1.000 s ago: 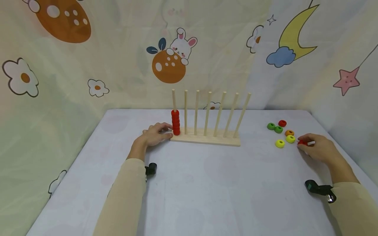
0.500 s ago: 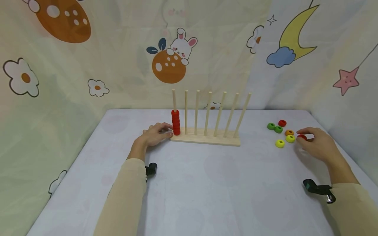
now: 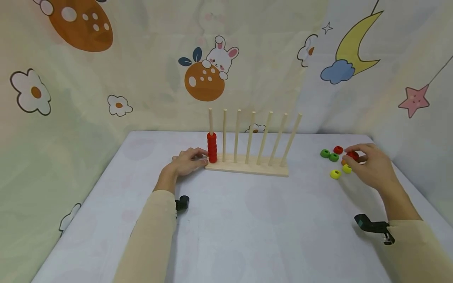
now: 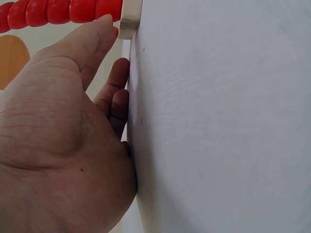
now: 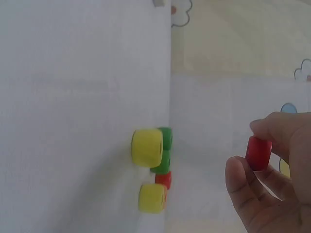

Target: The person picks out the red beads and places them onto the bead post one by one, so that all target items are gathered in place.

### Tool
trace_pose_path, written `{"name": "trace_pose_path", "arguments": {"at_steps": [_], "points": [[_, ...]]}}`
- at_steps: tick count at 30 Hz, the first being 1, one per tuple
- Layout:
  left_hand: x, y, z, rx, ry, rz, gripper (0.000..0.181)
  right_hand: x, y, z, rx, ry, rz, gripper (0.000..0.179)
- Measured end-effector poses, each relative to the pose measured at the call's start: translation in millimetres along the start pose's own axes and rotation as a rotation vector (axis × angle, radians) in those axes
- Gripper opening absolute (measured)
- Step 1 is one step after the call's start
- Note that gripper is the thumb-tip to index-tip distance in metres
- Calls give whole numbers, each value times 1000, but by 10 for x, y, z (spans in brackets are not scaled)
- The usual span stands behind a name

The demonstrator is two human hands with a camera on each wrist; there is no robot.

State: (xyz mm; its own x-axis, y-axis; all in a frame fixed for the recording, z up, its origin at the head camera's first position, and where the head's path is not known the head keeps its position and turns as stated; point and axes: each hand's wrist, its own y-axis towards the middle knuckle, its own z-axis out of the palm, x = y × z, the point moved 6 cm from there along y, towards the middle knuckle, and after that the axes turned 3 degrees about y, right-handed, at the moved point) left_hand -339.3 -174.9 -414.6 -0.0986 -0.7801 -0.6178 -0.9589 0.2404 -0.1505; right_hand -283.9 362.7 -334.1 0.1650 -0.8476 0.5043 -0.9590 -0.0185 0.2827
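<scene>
A wooden peg rack [image 3: 247,167] with several upright pegs stands at the back of the table. Red beads [image 3: 212,147] are stacked on its leftmost peg. My left hand [image 3: 187,162] rests at the rack's left end, thumb and index finger extended at the base beside the lowest bead; its thumb [image 4: 92,41] overlaps that bead in the left wrist view. On the right, my right hand [image 3: 373,165] pinches a red bead [image 5: 258,153] between thumb and fingertips, raised over the loose beads. An orange bead [image 3: 343,161] is mostly hidden behind this hand.
Loose beads lie right of the rack: two green beads [image 3: 329,155], another red bead [image 3: 338,150] and two yellow beads [image 3: 335,174]. A patterned cloth [image 3: 152,70] hangs behind the white table [image 3: 255,232] and along its sides.
My right hand has lifted the red bead and carried it left and toward the back, over the loose beads. The left hand has stayed at the rack's end.
</scene>
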Motion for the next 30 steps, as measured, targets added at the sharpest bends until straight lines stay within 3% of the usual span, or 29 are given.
{"name": "trace_pose_path", "arguments": {"at_steps": [11,21,26,30], "points": [[-49,15,-8,4,16,7,40,461,-34,23,-25,77,-170,30],[-4,-5,-15,4,-1,-6,40,774,40,88,-46,215,-240,35],[-5,-3,-6,8,0,-3,39,868,26,114,-60,209,-238,31],[-9,1,8,12,13,-1,39,955,31,114,-89,224,-290,31]]}}
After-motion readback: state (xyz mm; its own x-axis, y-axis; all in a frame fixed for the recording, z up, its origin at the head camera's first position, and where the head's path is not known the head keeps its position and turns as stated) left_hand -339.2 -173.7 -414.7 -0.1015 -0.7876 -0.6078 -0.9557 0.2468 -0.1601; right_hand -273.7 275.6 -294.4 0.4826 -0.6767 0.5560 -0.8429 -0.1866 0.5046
